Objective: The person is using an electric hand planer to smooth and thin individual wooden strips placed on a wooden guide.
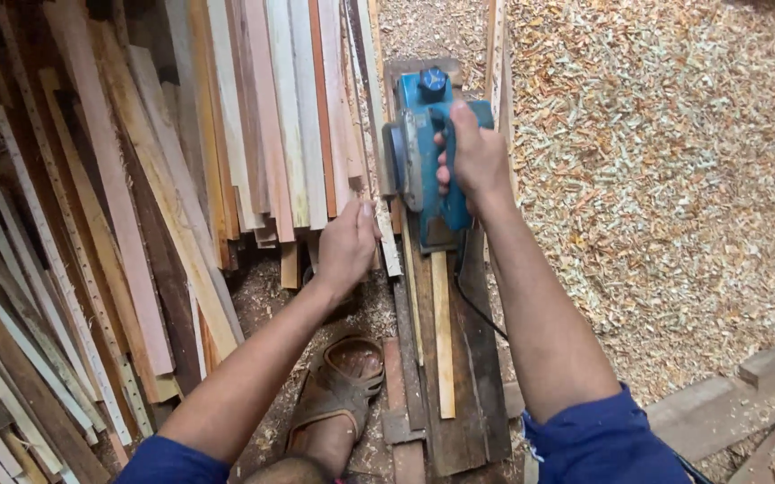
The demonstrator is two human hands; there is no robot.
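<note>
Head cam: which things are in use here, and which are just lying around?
In use:
right hand gripping the blue planer
thin strip under the planer
dark plank bearing the strip
left hand beside the strip

Lying about:
stacked boards
wood shavings
sandal

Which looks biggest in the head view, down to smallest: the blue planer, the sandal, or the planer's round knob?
1. Blue planer
2. Sandal, close to the planer in size and nearer the camera, so this order is unsure
3. Knob, clearly smallest
</note>
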